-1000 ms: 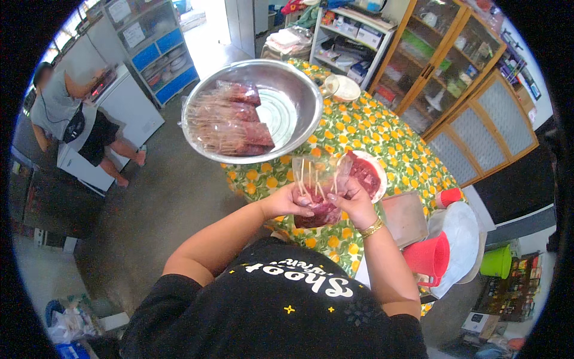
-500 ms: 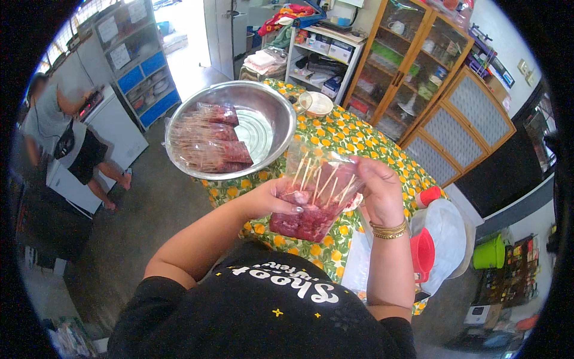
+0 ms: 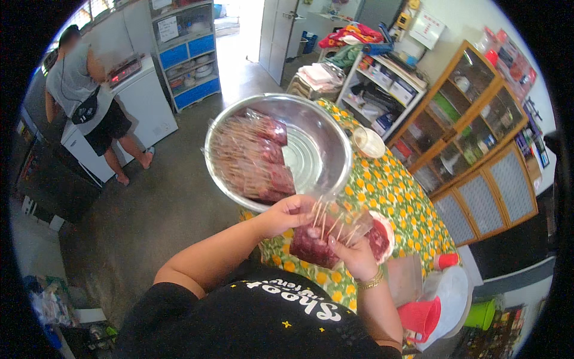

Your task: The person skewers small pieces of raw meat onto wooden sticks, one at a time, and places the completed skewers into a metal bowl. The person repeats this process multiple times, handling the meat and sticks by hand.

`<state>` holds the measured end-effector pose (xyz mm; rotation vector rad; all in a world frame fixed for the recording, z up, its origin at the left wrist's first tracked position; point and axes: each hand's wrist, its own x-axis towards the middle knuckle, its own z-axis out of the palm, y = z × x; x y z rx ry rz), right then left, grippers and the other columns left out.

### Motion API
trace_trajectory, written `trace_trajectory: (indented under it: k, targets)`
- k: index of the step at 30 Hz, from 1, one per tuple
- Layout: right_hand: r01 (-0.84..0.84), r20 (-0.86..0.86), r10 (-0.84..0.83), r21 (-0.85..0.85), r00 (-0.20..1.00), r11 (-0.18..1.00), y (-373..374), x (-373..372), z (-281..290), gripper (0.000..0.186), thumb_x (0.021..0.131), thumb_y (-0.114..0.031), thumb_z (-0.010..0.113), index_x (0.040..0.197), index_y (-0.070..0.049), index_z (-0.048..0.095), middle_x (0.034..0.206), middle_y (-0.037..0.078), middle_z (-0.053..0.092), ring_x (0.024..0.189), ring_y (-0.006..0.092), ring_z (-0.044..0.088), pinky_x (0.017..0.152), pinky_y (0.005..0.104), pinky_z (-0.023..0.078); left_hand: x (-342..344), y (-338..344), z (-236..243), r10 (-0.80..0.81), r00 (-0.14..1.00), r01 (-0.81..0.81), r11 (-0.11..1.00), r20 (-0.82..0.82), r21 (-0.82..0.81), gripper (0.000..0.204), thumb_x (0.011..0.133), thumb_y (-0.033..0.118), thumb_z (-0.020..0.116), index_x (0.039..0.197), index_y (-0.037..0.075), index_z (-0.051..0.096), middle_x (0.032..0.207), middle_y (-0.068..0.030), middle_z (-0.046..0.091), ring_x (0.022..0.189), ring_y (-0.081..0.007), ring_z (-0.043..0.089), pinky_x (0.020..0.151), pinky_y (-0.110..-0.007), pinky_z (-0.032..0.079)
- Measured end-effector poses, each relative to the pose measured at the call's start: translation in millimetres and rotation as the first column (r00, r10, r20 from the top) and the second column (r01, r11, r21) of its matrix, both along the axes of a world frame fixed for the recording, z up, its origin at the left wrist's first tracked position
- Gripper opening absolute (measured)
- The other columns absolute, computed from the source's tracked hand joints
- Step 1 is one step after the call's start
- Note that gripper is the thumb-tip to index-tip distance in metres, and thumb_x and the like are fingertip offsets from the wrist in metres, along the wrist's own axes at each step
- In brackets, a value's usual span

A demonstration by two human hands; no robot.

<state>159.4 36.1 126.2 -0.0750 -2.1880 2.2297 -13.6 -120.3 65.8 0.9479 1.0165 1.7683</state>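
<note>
My left hand [image 3: 294, 214] pinches the upper left edge of a clear plastic bag of skewered raw meat [image 3: 314, 246]. The dark red meat fills the bag's lower part, and wooden sticks point up through its top. On the other side, my right hand [image 3: 357, 258] is closed on the bag, thumb across its front near the sticks. Just beyond my left hand stands a large metal basin [image 3: 308, 152]. Several bagged bundles of meat skewers [image 3: 254, 158] lie along its left side. Partly hidden behind my right hand is a white plate [image 3: 390, 226] with more red meat [image 3: 378, 240].
A tablecloth with yellow fruit [image 3: 412, 206] covers the table. A pale bowl [image 3: 369, 142] stands past the basin. At the right are plastic bags [image 3: 403, 278], a red pitcher [image 3: 418, 317] and a red cup [image 3: 446, 261]. Another person [image 3: 89, 96] stands by a white chest freezer [image 3: 152, 113].
My view has swung left, so the room appears shifted right. My right hand has moved from the bag's upper corner down to its side. The bag's top has folded over somewhat.
</note>
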Motion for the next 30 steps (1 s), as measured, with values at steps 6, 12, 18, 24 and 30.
trace_trajectory:
  k: [6, 12, 18, 24, 30]
  targets:
    - [0.037, 0.059, -0.039, 0.040, 0.997, 0.999, 3.4, -143.0, -47.9, 0.031, 0.099, -0.012, 0.057, 0.127, -0.001, 0.063, 0.115, 0.004, 0.070, 0.104, 0.0129, 0.062, 0.093, 0.0303, 0.048, -143.6, -33.2, 5.4, 0.262, 0.965, -0.252, 0.934, 0.005, -0.253, 0.016, 0.099, 0.011, 0.058, 0.110, 0.002, 0.067, 0.113, -0.0079, 0.069, 0.101, -0.0136, 0.065, 0.088, -0.030, 0.054]
    - [0.210, 0.033, -0.224, 0.236, 0.974, 0.949, 37.6, -294.4, -136.4, 0.030, 0.099, -0.005, 0.051, 0.127, -0.001, 0.063, 0.122, 0.006, 0.066, 0.109, 0.0146, 0.060, 0.096, 0.0295, 0.046, -250.8, -89.6, -16.3, 0.704, 0.708, -0.685, 0.705, 0.061, -0.182, 0.020, 0.102, 0.020, 0.053, 0.108, 0.004, 0.064, 0.104, -0.0041, 0.069, 0.094, -0.0132, 0.064, 0.084, -0.029, 0.052]
    - [0.373, -0.342, -0.190, 0.619, 0.920, 0.692, 42.6, -392.2, -249.6, 0.044, 0.088, -0.002, 0.055, 0.127, -0.017, 0.066, 0.139, 0.013, 0.056, 0.127, 0.0299, 0.052, 0.108, 0.0422, 0.038, -259.9, -168.1, -81.9, 0.684, 0.701, -0.649, 0.494, -0.203, -0.579, 0.022, 0.103, 0.025, 0.050, 0.107, 0.006, 0.060, 0.099, -0.0054, 0.067, 0.087, -0.0152, 0.063, 0.078, -0.032, 0.052]
    - [0.373, -0.328, -0.195, 0.672, 0.924, 0.640, 21.6, -401.4, -303.8, 0.060, 0.075, 0.000, 0.051, 0.131, -0.019, 0.062, 0.147, 0.014, 0.049, 0.137, 0.0366, 0.042, 0.116, 0.0484, 0.028, -230.7, -225.0, -119.9, 0.694, 0.713, -0.511, 0.420, -0.097, -0.750, 0.020, 0.103, 0.025, 0.050, 0.107, 0.008, 0.061, 0.102, -0.0027, 0.069, 0.091, -0.0123, 0.062, 0.078, -0.029, 0.049]
    - [0.324, 0.075, -0.317, -0.103, 0.945, 0.940, 75.9, -412.3, -323.9, 0.052, 0.090, -0.019, 0.046, 0.141, -0.012, 0.051, 0.151, 0.021, 0.040, 0.143, 0.0354, 0.032, 0.118, 0.0456, 0.024, -228.1, -228.4, -130.2, 0.684, 0.729, -0.405, 0.437, 0.005, -0.803, 0.019, 0.103, 0.023, 0.051, 0.108, 0.008, 0.062, 0.101, -0.0035, 0.069, 0.092, -0.0132, 0.063, 0.079, -0.029, 0.048]
